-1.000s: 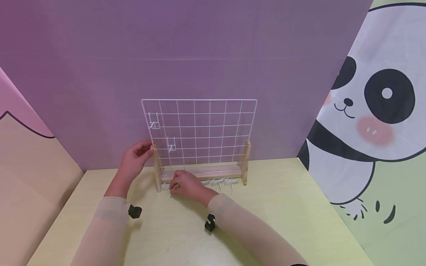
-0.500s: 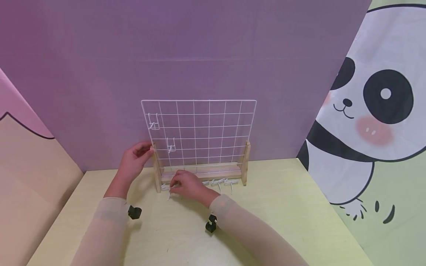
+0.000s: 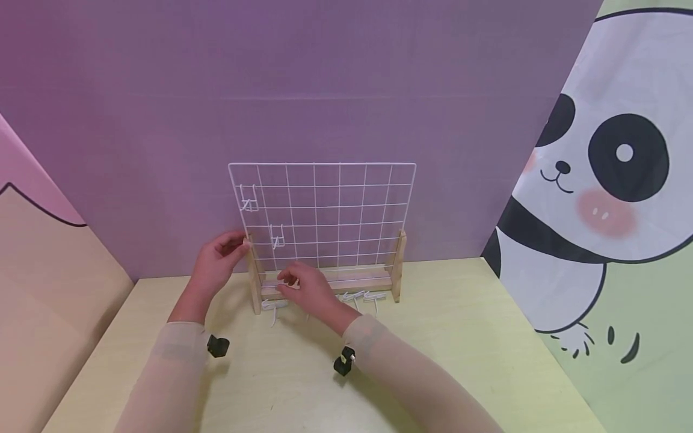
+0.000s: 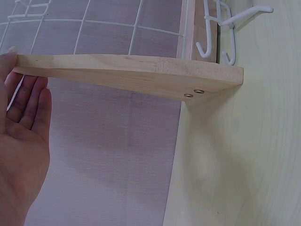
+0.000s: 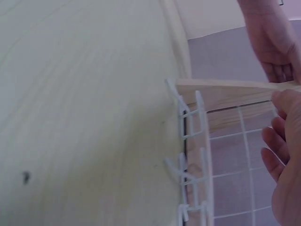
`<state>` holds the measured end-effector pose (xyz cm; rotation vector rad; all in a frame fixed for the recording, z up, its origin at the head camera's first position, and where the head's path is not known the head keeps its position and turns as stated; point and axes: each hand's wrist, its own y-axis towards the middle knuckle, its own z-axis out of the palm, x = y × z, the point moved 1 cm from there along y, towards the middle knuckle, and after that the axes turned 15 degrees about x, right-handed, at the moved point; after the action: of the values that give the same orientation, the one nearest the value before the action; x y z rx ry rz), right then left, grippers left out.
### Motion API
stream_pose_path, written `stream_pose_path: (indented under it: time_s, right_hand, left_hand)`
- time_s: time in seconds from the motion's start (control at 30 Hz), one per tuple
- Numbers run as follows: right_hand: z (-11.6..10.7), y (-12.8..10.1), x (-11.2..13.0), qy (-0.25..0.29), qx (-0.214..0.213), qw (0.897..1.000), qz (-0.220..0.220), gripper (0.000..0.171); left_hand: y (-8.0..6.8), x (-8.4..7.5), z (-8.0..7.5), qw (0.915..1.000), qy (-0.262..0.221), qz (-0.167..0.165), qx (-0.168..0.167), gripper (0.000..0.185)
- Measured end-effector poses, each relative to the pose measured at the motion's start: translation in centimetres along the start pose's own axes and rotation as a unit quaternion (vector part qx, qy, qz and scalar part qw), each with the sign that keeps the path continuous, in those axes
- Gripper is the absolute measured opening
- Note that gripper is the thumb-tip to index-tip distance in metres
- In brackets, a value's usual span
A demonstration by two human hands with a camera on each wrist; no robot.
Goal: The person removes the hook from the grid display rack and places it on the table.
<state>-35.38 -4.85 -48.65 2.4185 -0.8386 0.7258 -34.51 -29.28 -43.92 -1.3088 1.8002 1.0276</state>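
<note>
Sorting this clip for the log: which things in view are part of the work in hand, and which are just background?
In use:
wire grid
wooden stand, left hand on its left post
loose hooks
hooks on the grid
right hand

Just there:
table
purple backdrop
panda cloth

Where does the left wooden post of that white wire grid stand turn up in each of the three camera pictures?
Head: the left wooden post stands left of centre, the left hand against it.
Left wrist: it lies as a long plank across the upper half.
Right wrist: a pale strip at upper right.
Shared landmark: the white wire grid.
</note>
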Motion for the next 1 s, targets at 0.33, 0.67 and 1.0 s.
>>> stream_pose_path:
  time_s: [0.33, 0.67, 1.0]
  right_hand:
    - [-1.3, 0.6, 1.9, 0.034, -0.113, 0.991, -0.065, 0.029]
    - [-2.2, 1.6, 3.0, 0.056, -0.154, 0.982, -0.097, 0.029]
    - [-2.5, 2.3, 3.2, 0.057, -0.166, 0.979, -0.103, 0.026]
  left_hand:
    - [0.1, 0.2, -0.1, 0.9998, -0.011, 0.019, -0.002, 0.042]
    - [0.1, 0.2, 0.0, 0.9998, -0.012, 0.014, 0.000, 0.043]
    - [0.0, 0.0, 0.0, 0.9999, -0.010, -0.002, 0.002, 0.044]
